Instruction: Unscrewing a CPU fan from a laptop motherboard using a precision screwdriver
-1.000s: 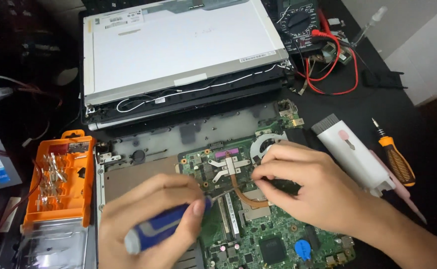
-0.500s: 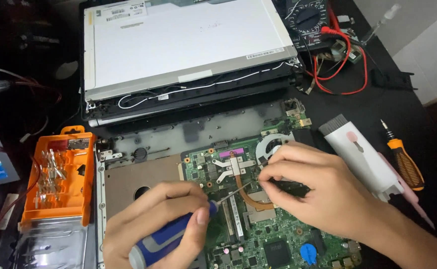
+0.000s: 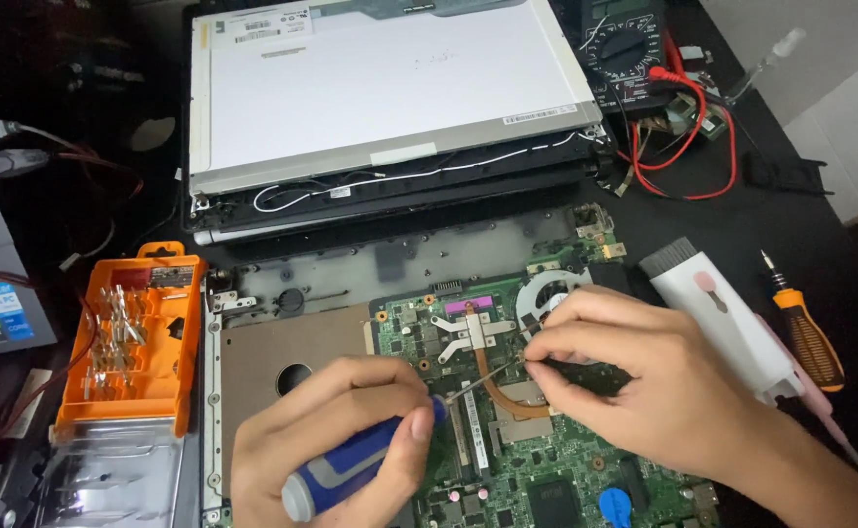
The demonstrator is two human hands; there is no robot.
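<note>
My left hand point(image 3: 336, 430) grips a blue and grey screwdriver point(image 3: 346, 469), its thin shaft angled up and right over the green laptop motherboard point(image 3: 507, 469). The tip ends near the copper heat pipe point(image 3: 502, 391), next to the fingertips of my right hand point(image 3: 644, 376). My right hand rests on the board beside the round cooling fan point(image 3: 546, 288), thumb and forefinger pinched together at the screwdriver tip; what they pinch is too small to see. A silver bracket point(image 3: 468, 328) sits just above the tip.
A detached laptop screen panel point(image 3: 380, 88) lies behind the open chassis. An orange bit case point(image 3: 131, 342) sits left. A white cleaning brush tool point(image 3: 722, 313), an orange screwdriver point(image 3: 806, 332) and a multimeter point(image 3: 630, 49) with red leads lie right.
The view has shifted slightly. My left hand with the screwdriver has slid right, bringing the tip to my right fingertips near the heat pipe. My right hand stays in place.
</note>
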